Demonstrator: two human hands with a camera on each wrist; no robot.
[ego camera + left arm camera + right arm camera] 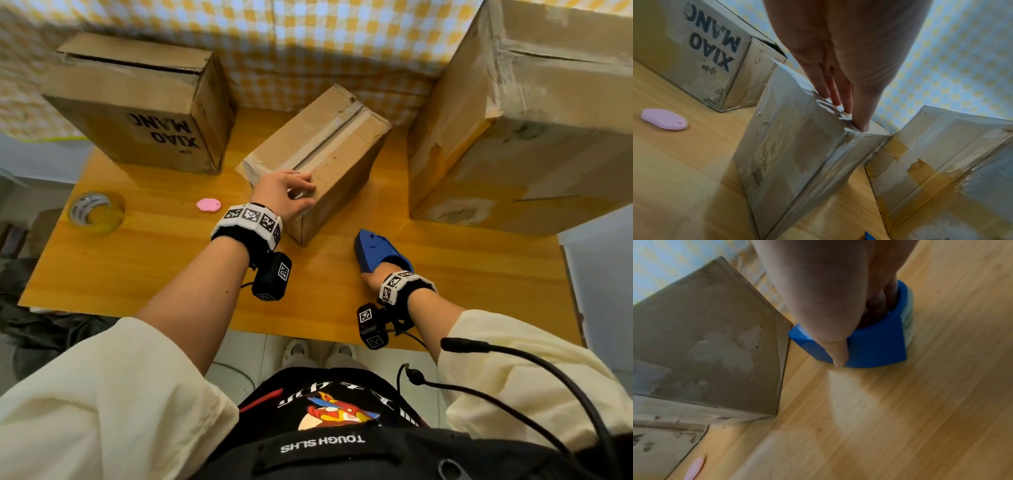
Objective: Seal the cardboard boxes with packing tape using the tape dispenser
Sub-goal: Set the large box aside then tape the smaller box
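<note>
A: Start with the biggest thing in front of you.

B: That is the wooden table (144,274). Far right on it stands your largest cardboard box (534,130), with old tape and torn patches on its sides. Far left is the box printed XIAO MANG (137,109); the seam between its top flaps shows as a dark gap. Between the two, turned at an angle, sits the small box (329,150), with tape running along its top seam.

A: And your hands?

B: Your left hand (287,195) rests on the near top edge of the small box. In the left wrist view its fingers (838,95) lie straight and close together, tips pressing crinkled clear tape at that edge. Your right hand (373,277) is on the blue tape dispenser (376,251), which sits on the table just in front of the small box's near corner and well apart from the largest box. The right wrist view shows the fingers curled down inside the dispenser's blue shell and the thumb lying along its outside, so you are gripping it.

A: Anything smaller?

B: A loose roll of tape (97,212) lies near the table's left edge, and a small pink oval object (209,205) lies between that roll and your left wrist.
</note>
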